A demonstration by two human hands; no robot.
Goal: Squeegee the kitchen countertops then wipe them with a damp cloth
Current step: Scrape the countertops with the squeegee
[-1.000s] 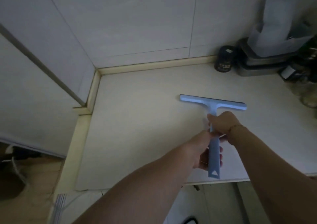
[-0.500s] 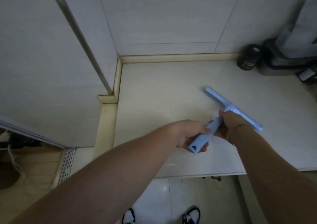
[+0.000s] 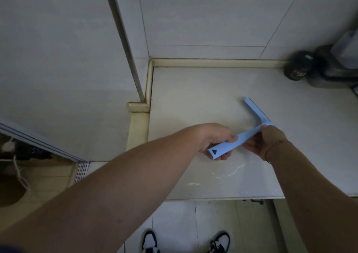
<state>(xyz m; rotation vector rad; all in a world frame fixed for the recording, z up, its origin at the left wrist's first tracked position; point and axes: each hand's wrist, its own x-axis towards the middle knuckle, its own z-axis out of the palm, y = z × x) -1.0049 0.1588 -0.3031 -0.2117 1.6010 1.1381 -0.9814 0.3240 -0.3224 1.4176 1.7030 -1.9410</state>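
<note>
Gripping pale blue squeegee [image 3: 251,125], left hand [image 3: 217,138], right hand [image 3: 265,142], T-shaped blade

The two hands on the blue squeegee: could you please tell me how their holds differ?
The left hand wraps the free end of the squeegee handle, beside the triangular hole; the right hand takes the handle up by the blade. The left hand's knuckles face the camera and its fingers curl underneath, while the right hand's fingers pinch from the side, hiding part of the blade. Both are closed on the same handle above the countertop.
</note>
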